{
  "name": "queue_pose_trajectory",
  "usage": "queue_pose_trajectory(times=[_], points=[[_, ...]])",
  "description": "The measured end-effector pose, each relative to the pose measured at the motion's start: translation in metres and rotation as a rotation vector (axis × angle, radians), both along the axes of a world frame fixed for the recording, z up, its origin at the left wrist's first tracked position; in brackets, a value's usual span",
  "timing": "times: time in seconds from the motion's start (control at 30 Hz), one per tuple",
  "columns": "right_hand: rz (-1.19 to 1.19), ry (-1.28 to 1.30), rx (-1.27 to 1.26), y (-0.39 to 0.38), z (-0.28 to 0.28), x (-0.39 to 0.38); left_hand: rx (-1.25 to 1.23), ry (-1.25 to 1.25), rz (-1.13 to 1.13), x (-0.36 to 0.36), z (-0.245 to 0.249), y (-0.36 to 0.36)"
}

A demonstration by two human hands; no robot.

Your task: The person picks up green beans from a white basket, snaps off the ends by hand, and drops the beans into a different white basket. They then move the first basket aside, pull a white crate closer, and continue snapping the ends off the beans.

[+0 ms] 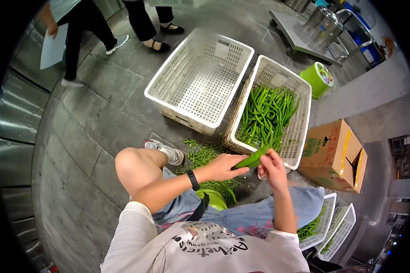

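A long green chili pepper [252,159] lies between my two hands, slanting up to the right. My left hand [223,167], with a black band at its wrist, is closed around its lower end. At the upper end, my right hand [273,169] pinches the pepper with its fingertips. Just beyond, a white crate [306,109] holds a heap of green chili peppers [269,111]. Below my hands, a pile of green stems and bits [199,154] covers the floor between my legs.
Another white crate [156,94] stands to the left of the pepper crate. On the right are a cardboard box [323,148], a green tub [315,82] and tilted white baskets [330,218] with green peppers. A steel pot [322,28] rides a trolley [294,34]. Two people stand at upper left.
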State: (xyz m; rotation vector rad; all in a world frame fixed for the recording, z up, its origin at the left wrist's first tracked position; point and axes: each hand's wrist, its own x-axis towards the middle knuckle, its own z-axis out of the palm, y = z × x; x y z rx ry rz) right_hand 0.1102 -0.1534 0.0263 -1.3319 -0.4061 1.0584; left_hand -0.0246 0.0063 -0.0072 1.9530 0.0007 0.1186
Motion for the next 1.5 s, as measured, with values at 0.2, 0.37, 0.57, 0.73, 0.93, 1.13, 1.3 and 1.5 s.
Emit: queue_pose_trajectory(times=[0.2, 0.37, 0.57, 0.73, 0.93, 1.13, 1.3, 1.5], points=[[0.022, -0.068, -0.046, 0.013, 0.006, -0.017, -0.621, -0.052, 0.063, 0.001, -0.013, -0.020], [-0.026, -0.046, -0.057, 0.016, -0.010, -0.005, -0.621, 0.118, -0.020, -0.004, -0.007, -0.003], [-0.010, 0.006, -0.012, 0.025, -0.002, -0.014, -0.802, 0.152, -0.022, -0.009, -0.009, -0.002], [-0.004, 0.221, 0.120, 0.026, -0.015, -0.018, -0.913, 0.139, -0.035, -0.013, -0.004, 0.002], [-0.015, 0.485, 0.187, 0.029, -0.017, -0.023, -0.918, 0.133, -0.039, -0.016, -0.010, 0.005], [-0.054, 0.228, 0.040, 0.027, -0.024, -0.022, -1.054, 0.115, 0.081, -0.010, -0.010, 0.017], [0.352, -0.635, -0.334, 0.020, -0.029, -0.030, -1.071, 0.126, 0.139, -0.010, -0.012, 0.036], [-0.130, -0.145, 0.119, 0.042, 0.006, -0.012, -0.945, 0.278, 0.012, -0.009, -0.021, 0.028]])
